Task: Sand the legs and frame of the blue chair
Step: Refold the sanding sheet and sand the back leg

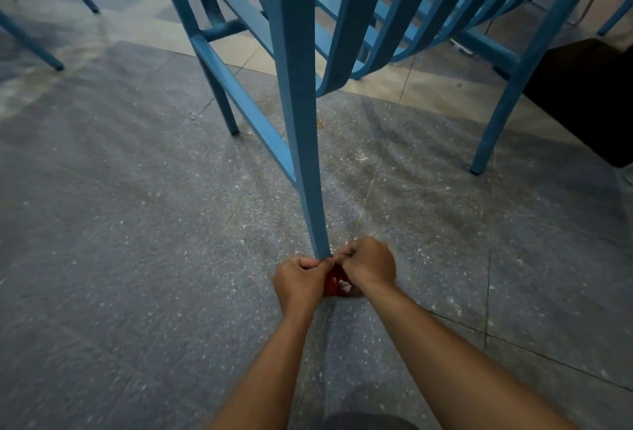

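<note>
- Sandpaper (337, 284), reddish-brown with a pale dusty patch, sits between both hands at the foot of the nearest leg (301, 121) of the blue chair (342, 18), which stands at the middle of the scene on the speckled floor (137, 224).
- The left hand (301, 280) is curled shut, pinching one edge of the sheet just left of the leg's tip; the right hand (370, 263) is likewise closed on the other edge, just right of it.
- The step in hand looks like wrapping the sheet around the leg's lowest part.
- To do it well, keep the sheet taut against the leg and pull the two ends alternately so every face is rubbed.
- Work upward in overlapping passes, with even pressure.
- The chair could shift under the tugging, so pull gently.
- Whether the sheet already touches the leg is hidden by the fingers.
</note>
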Demonstrator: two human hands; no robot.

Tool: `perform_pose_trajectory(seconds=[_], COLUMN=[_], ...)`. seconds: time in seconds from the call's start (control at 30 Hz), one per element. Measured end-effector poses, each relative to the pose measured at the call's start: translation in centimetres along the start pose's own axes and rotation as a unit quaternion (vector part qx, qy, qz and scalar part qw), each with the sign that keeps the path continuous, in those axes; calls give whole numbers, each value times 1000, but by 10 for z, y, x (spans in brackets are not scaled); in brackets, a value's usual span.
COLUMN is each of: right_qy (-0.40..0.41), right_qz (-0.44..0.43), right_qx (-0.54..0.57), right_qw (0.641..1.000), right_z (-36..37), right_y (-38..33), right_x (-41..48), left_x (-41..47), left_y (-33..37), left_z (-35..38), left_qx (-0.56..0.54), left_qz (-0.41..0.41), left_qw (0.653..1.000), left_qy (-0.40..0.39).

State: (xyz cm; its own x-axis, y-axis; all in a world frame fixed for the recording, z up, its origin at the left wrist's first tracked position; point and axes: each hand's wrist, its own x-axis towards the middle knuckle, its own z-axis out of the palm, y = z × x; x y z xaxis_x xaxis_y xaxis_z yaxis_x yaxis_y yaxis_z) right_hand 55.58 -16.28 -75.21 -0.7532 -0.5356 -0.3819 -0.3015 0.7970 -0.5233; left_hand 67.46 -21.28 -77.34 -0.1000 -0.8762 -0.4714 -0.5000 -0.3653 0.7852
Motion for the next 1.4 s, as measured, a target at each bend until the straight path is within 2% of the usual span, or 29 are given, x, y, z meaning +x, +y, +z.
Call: perform_pose_trajectory(seconds=[0.1, 0.27, 0.47, 0.63, 0.77, 0.97, 1.1, 1.2, 1.3, 1.4], right_qy=[-4, -24, -46, -75, -50, -35, -100, -135, -144, -155], right_qz=[-4, 4, 45, 80, 94, 78, 71, 72, 45, 17], right_qx=[-38, -103, -106, -52, -25, -86, -66, -11, 44, 93], right_qw=[999, 994, 992, 993, 994, 993, 990, 988, 988, 983], right_z=[5, 14, 23, 20, 20, 31, 23, 14, 0, -25], right_y=[5, 11, 19, 19, 16, 12, 12, 7, -7, -17], right_x=[3, 5, 1, 0, -1, -10, -9, -16, -26, -39], left_x=[5, 10, 10, 11, 11, 7, 4, 0, -4, -5], left_y=[-11, -24, -33, -36, -33, -37, -33, -31, -28, -15], left_z=[6, 12, 9, -11, -18, -6, -21, -45, -67, -84], left_qx=[-19, 21, 51, -8, -82, -42, -122, -244, -301, -326], left_qz=[-42, -69, -121, -112, -108, -97, -126, -157, -179, -165], left_qw=[999, 997, 991, 991, 989, 992, 980, 945, 913, 910], left_qy=[-28, -36, -39, -66, -64, -66, -91, -152, -207, -197])
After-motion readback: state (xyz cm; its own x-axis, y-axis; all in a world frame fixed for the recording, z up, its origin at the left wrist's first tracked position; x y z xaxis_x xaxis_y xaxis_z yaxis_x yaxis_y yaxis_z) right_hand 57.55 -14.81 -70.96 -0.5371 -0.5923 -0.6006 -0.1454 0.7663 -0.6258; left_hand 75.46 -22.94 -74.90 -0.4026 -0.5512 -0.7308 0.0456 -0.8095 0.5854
